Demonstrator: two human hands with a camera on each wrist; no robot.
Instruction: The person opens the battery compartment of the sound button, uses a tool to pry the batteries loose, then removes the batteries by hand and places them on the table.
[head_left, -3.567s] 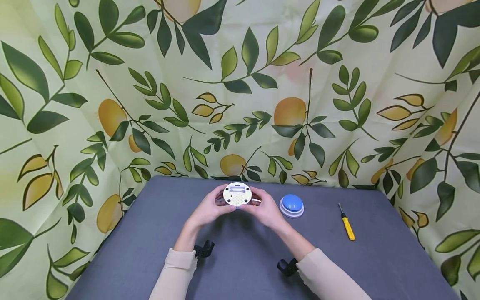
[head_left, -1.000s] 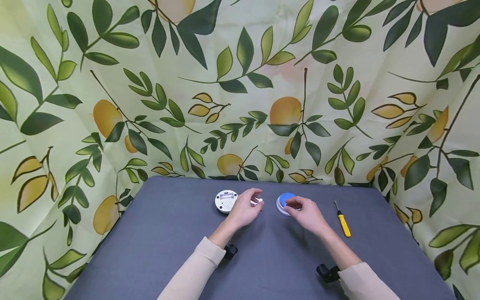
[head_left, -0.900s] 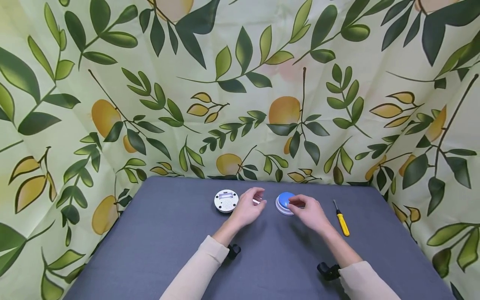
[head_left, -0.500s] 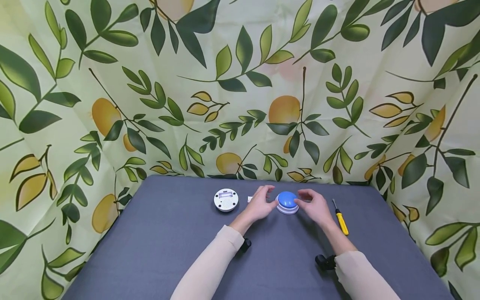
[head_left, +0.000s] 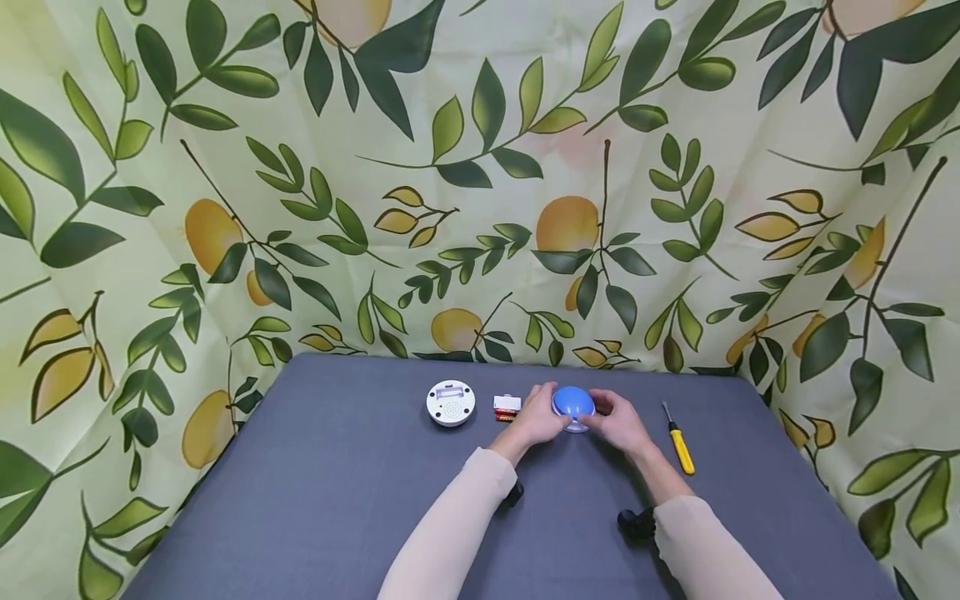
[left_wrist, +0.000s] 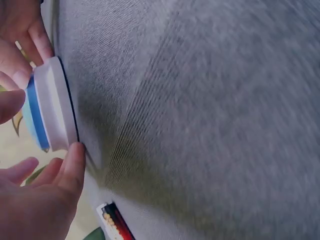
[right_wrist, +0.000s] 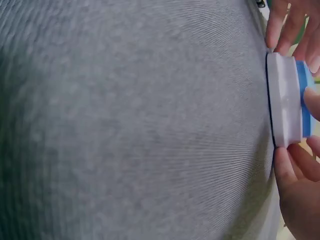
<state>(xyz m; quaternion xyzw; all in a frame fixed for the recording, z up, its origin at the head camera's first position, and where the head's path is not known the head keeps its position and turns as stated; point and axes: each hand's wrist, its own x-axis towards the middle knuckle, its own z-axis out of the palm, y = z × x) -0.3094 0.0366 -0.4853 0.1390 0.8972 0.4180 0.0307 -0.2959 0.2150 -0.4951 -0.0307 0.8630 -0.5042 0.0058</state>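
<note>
Both hands hold a round push button with a blue dome (head_left: 573,400) and white base from opposite sides. My left hand (head_left: 538,418) grips its left side and my right hand (head_left: 621,425) its right. In the left wrist view, fingertips touch the edge of the white base (left_wrist: 54,102), which sits on or very near the table. In the right wrist view, the right hand (right_wrist: 300,200) has fingers against the base's lower edge. Left of the hands lies a similar white round device (head_left: 451,412), underside up, its battery compartment uncovered.
Red batteries (head_left: 506,416) and a small white cover (head_left: 507,401) lie beside the left hand. A yellow-handled screwdriver (head_left: 681,450) lies on the right of the grey table (head_left: 337,500). A leaf-patterned curtain (head_left: 480,200) stands behind.
Both hands first held the white device, which now lies on the table at left. They have moved right and taken hold of the blue push button. The batteries have come into view.
</note>
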